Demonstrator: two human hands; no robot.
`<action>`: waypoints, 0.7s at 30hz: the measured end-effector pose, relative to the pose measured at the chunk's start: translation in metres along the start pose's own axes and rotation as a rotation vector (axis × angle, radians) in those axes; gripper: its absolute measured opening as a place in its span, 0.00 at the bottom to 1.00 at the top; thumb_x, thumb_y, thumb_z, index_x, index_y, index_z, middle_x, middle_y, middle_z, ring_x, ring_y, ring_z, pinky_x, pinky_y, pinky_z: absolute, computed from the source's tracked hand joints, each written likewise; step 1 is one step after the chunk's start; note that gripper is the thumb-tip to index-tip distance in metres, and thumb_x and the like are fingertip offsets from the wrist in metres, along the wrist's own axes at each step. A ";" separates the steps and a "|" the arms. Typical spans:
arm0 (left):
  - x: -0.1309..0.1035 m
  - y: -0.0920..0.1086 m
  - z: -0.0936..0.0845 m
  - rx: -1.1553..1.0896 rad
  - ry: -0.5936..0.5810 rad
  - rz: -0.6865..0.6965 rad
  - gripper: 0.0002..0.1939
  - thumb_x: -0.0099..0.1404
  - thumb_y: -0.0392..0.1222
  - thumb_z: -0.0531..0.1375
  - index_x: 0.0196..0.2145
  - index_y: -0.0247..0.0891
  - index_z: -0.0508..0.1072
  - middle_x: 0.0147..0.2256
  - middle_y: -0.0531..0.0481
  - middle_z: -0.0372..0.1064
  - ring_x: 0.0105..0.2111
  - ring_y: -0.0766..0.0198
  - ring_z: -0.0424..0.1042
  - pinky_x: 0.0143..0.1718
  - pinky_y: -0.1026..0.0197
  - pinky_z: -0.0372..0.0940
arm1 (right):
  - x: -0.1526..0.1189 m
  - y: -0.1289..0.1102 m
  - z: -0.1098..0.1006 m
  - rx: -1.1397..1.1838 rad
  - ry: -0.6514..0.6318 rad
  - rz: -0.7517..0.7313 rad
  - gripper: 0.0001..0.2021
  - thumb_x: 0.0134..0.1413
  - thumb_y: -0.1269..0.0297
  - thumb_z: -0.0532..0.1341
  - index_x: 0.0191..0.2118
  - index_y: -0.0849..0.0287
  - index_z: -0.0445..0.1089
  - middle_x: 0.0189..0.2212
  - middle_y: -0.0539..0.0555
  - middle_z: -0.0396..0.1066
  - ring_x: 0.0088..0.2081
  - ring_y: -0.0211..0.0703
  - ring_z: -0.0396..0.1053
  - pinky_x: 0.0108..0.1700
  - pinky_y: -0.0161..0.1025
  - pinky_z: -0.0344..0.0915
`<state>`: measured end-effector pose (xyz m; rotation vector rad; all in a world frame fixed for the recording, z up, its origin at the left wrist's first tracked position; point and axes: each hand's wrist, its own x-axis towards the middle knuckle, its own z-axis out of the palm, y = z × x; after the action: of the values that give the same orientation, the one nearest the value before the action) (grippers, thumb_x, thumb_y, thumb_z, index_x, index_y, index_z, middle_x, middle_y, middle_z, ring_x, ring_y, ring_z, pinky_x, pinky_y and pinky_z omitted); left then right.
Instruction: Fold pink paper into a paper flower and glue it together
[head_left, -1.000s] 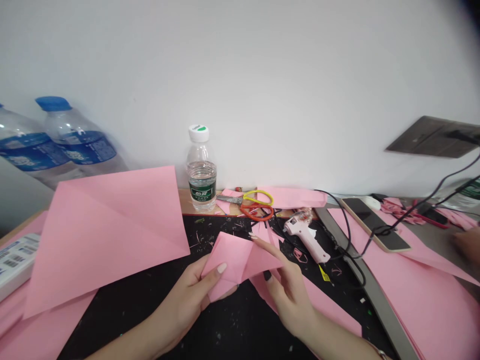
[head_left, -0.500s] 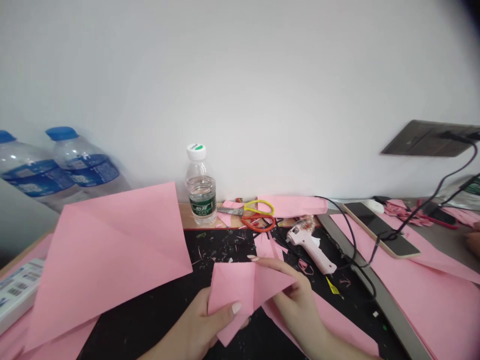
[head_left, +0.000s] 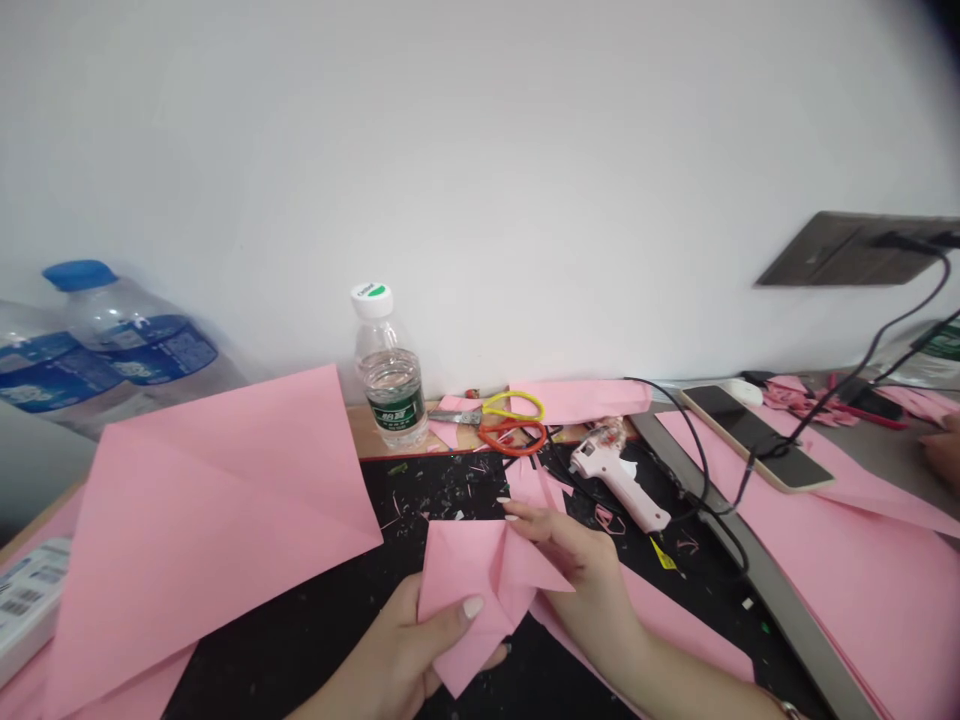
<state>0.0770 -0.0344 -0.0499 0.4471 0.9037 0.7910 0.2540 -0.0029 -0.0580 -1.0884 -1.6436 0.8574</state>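
A folded piece of pink paper [head_left: 461, 565] is held up over the black mat, low in the middle of the view. My left hand [head_left: 412, 640] grips its lower left part, with the thumb across the front and fingers behind. At its upper right, my right hand [head_left: 585, 570] holds a pointed flap that bends away from the rest. The right fingertips are at the top edge of the fold. A large pink sheet [head_left: 225, 510] with faint creases lies to the left. Another pink strip [head_left: 682, 625] lies under my right forearm.
Behind the hands stand a water bottle [head_left: 392, 395], scissors [head_left: 514, 420] and a pink glue gun [head_left: 622, 485] with a black cord. A phone [head_left: 757, 435] rests on pink sheets at right. Paper scraps litter the black mat [head_left: 315, 620]. Another person's hand [head_left: 943, 450] shows at the right edge.
The pointed flap has folded inward and bulges toward the middle, moved by my right fingers. My left hand keeps its grip. The view has shifted slightly.
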 end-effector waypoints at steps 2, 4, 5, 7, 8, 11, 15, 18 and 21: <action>-0.001 0.003 0.000 -0.010 -0.023 -0.005 0.20 0.49 0.44 0.68 0.39 0.32 0.75 0.36 0.40 0.73 0.38 0.52 0.70 0.42 0.51 0.65 | 0.000 0.001 -0.001 -0.103 -0.019 -0.103 0.13 0.44 0.76 0.61 0.38 0.56 0.73 0.41 0.58 0.74 0.43 0.51 0.72 0.42 0.45 0.71; -0.002 0.006 -0.001 -0.030 -0.016 -0.006 0.18 0.52 0.42 0.67 0.41 0.33 0.74 0.38 0.40 0.73 0.40 0.51 0.70 0.43 0.50 0.65 | 0.000 0.003 -0.002 -0.212 -0.070 -0.217 0.19 0.45 0.79 0.57 0.43 0.56 0.71 0.45 0.58 0.72 0.46 0.49 0.71 0.45 0.45 0.70; -0.002 0.008 -0.001 -0.043 -0.003 -0.006 0.18 0.53 0.41 0.66 0.42 0.33 0.73 0.39 0.40 0.73 0.41 0.51 0.70 0.44 0.49 0.65 | 0.000 0.003 -0.003 -0.263 -0.107 -0.269 0.22 0.46 0.81 0.55 0.47 0.55 0.69 0.48 0.57 0.70 0.48 0.48 0.69 0.47 0.46 0.69; -0.003 0.010 -0.002 -0.074 0.030 -0.002 0.18 0.55 0.39 0.65 0.44 0.34 0.72 0.41 0.41 0.73 0.42 0.51 0.70 0.45 0.47 0.65 | 0.000 0.004 -0.005 -0.348 -0.193 -0.347 0.27 0.48 0.82 0.51 0.54 0.55 0.63 0.52 0.56 0.67 0.52 0.45 0.65 0.52 0.46 0.65; -0.003 0.011 -0.003 -0.089 0.044 0.002 0.18 0.56 0.38 0.64 0.45 0.35 0.71 0.42 0.41 0.73 0.43 0.51 0.70 0.46 0.46 0.65 | 0.001 0.003 -0.006 -0.382 -0.237 -0.382 0.28 0.50 0.82 0.50 0.56 0.55 0.60 0.53 0.55 0.66 0.54 0.45 0.62 0.54 0.46 0.64; -0.001 0.012 -0.006 -0.136 0.045 0.016 0.20 0.58 0.37 0.63 0.49 0.37 0.69 0.45 0.42 0.71 0.46 0.51 0.69 0.47 0.47 0.64 | 0.002 -0.001 -0.008 -0.451 -0.338 -0.482 0.28 0.54 0.82 0.49 0.60 0.55 0.54 0.54 0.55 0.64 0.58 0.43 0.57 0.57 0.48 0.59; 0.002 0.015 -0.009 -0.131 0.025 0.070 0.20 0.60 0.38 0.61 0.51 0.35 0.68 0.46 0.39 0.71 0.46 0.51 0.70 0.48 0.50 0.63 | 0.003 -0.005 -0.009 -0.493 -0.414 -0.524 0.29 0.54 0.82 0.48 0.61 0.58 0.51 0.57 0.56 0.59 0.60 0.45 0.51 0.59 0.50 0.57; 0.001 0.019 -0.008 -0.090 0.026 0.087 0.20 0.59 0.39 0.62 0.49 0.33 0.69 0.45 0.39 0.72 0.46 0.51 0.70 0.49 0.52 0.62 | 0.003 -0.007 -0.009 -0.481 -0.419 -0.515 0.28 0.55 0.81 0.48 0.61 0.58 0.52 0.57 0.56 0.59 0.60 0.46 0.52 0.58 0.50 0.58; -0.002 0.023 -0.006 -0.061 0.041 0.066 0.20 0.58 0.40 0.63 0.49 0.34 0.70 0.45 0.39 0.73 0.46 0.51 0.70 0.49 0.52 0.61 | 0.003 -0.008 -0.009 -0.474 -0.416 -0.499 0.27 0.55 0.81 0.48 0.60 0.58 0.54 0.56 0.57 0.61 0.60 0.47 0.52 0.58 0.50 0.58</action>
<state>0.0618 -0.0211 -0.0378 0.4097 0.9037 0.8882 0.2602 -0.0024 -0.0473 -0.7638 -2.4192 0.3808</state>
